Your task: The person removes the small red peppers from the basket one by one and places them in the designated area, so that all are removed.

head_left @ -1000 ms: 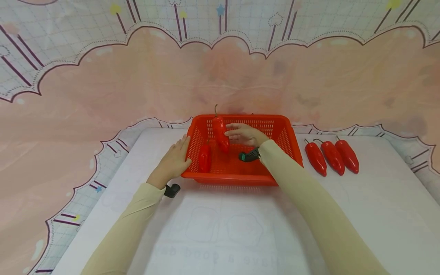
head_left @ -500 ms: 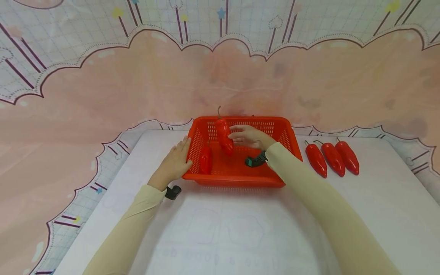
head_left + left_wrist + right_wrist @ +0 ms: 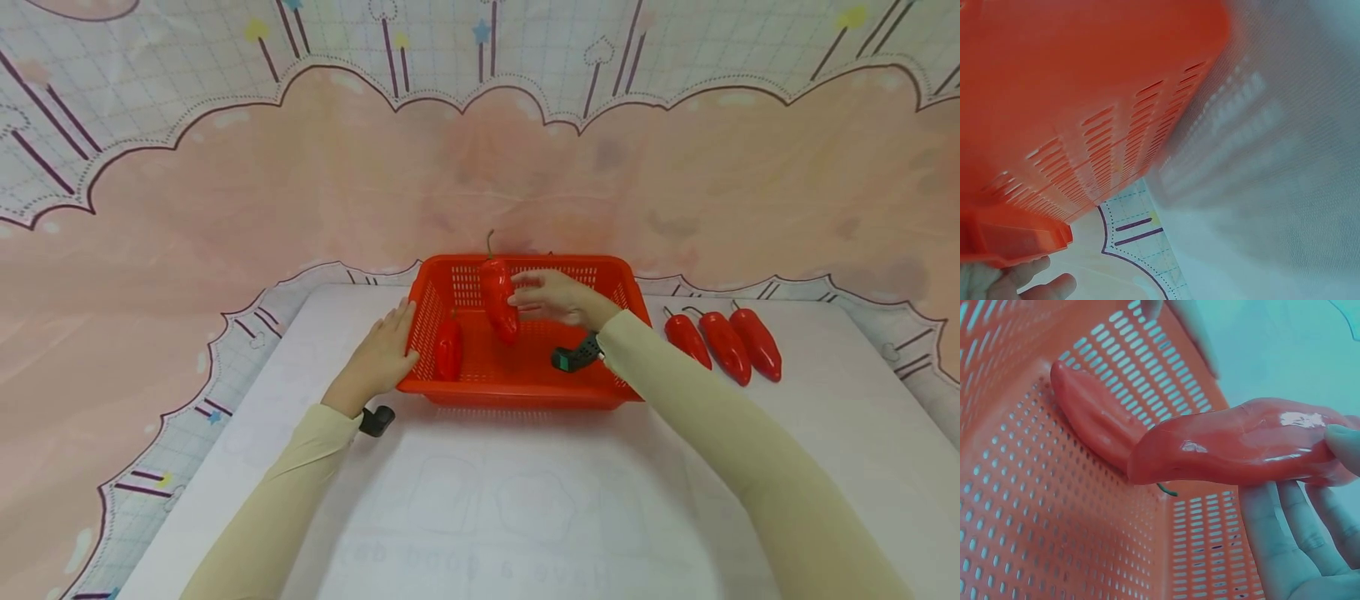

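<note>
My right hand (image 3: pixel 551 297) holds a red chili pepper (image 3: pixel 498 302) over the red plastic basket (image 3: pixel 525 393), stem pointing up and away. In the right wrist view, the thumb lies on one side of this pepper (image 3: pixel 1235 444) and the fingers (image 3: pixel 1269 531) on the other. A second red pepper (image 3: pixel 448 348) lies inside the basket along its left wall, its green stem partly hidden in the right wrist view. My left hand (image 3: pixel 377 354) rests with straight fingers on the basket's left rim. In the left wrist view, its fingertips (image 3: pixel 1054 287) show below the rim.
To the right of the basket, three red peppers (image 3: pixel 726 343) lie side by side on the white tabletop (image 3: pixel 480 492). The right forearm partly covers the nearest one. A patterned cloth (image 3: pixel 480 175) stands behind the table.
My right hand has moved to the right with the pepper, still above the basket. The left hand stays on the rim, and the pepper in the basket lies where it was.
</note>
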Demonstrator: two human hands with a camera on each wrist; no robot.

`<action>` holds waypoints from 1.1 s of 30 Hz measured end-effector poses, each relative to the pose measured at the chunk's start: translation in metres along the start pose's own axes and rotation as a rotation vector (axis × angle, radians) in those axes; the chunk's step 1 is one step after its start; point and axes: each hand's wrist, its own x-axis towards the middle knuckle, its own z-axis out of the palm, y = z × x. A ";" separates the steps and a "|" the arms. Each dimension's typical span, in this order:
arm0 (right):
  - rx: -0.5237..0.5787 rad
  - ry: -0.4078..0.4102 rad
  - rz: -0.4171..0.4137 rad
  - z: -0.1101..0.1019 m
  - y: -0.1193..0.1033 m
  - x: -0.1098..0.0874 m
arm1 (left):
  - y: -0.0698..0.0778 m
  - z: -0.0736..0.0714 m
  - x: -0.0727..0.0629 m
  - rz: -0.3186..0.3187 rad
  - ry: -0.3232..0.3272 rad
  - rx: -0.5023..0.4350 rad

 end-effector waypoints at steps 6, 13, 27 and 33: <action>-0.038 -0.001 -0.012 0.001 -0.004 -0.008 | 0.000 0.001 0.000 0.001 0.000 0.003; -0.032 0.015 -0.010 0.001 -0.007 -0.017 | 0.001 -0.001 0.000 -0.003 -0.006 -0.010; -0.032 0.081 -0.024 0.004 -0.011 -0.038 | -0.003 0.001 0.001 -0.003 0.000 -0.009; -0.033 0.091 -0.040 0.002 -0.008 -0.047 | 0.000 0.000 0.000 -0.006 -0.004 -0.012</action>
